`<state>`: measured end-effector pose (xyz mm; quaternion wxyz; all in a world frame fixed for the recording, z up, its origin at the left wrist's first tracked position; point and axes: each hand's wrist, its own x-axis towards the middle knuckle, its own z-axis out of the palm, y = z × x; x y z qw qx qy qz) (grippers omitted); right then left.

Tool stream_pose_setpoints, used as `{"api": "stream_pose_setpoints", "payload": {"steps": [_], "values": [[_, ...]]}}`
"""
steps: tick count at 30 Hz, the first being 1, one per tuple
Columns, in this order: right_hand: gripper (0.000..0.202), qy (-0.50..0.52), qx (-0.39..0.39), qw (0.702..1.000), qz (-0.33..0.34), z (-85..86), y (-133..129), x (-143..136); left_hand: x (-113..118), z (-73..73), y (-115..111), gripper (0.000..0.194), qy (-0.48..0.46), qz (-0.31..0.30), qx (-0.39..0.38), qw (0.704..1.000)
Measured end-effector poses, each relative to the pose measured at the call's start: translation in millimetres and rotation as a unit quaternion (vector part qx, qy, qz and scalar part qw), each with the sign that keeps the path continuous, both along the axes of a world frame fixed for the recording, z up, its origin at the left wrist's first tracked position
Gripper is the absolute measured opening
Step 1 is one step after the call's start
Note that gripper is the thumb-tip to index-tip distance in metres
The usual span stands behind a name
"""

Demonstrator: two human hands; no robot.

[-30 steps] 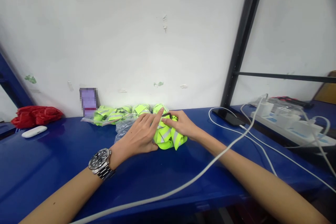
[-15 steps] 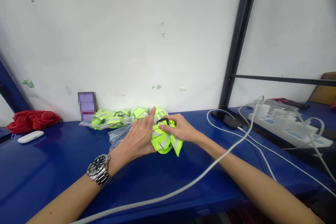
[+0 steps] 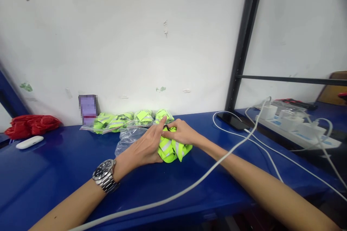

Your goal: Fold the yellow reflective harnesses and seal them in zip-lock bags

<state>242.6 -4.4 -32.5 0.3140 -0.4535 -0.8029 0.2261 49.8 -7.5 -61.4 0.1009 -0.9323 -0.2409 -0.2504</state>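
Note:
A bundle of neon yellow fabric with silver reflective strips lies on the blue table between my hands. My left hand, with a metal watch on its wrist, is wrapped against the bundle's left side, thumb upward. At the top of the bundle, my right hand pinches a dark strap on it. A clear plastic bag lies partly under my left hand. Behind my hands stand several bagged yellow bundles along the wall.
Red plastic and a white case lie at the left. A phone-like device leans on the wall. At the right are a black phone and a power strip. A white cable crosses in front of my right forearm.
My right hand has shifted slightly left and turned, drawing the dark strap toward my left thumb. The bundle's loose lower right end has spread a little. The view has moved slightly.

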Motion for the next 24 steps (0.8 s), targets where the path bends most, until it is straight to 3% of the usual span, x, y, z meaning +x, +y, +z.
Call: {"api": "stream_pose_setpoints", "payload": {"steps": [6,10,12,14,16,19,24], "values": [[0.043,-0.035,-0.07,0.995,0.057,1.2,4.8,2.1,14.9,7.3,-17.7,0.135,-0.009,-0.001,-0.101,0.995],[0.039,0.077,-0.125,0.989,0.033,-8.9,4.5,1.7,18.0,10.4,-21.9,0.131,-0.007,0.011,-0.151,0.988],[0.026,0.154,-0.198,0.966,0.067,-10.3,3.3,3.1,16.0,9.2,-21.0,0.131,-0.019,0.029,-0.172,0.984],[0.016,0.209,-0.296,0.924,0.119,-7.5,1.8,6.6,13.0,7.0,-19.9,0.132,-0.032,0.038,-0.188,0.981],[0.019,0.21,-0.366,0.893,0.157,-2.3,0.3,11.6,10.6,5.0,-19.2,0.133,-0.038,0.033,-0.197,0.979],[0.032,0.138,-0.344,0.91,0.184,4.3,-1.3,18.2,8.9,3.9,-19.2,0.135,-0.034,0.028,-0.201,0.979],[0.034,0.054,-0.193,0.963,0.183,2.1,-1.0,16.6,8.5,5.2,-20.8,0.135,-0.038,0.04,-0.218,0.974]]}}
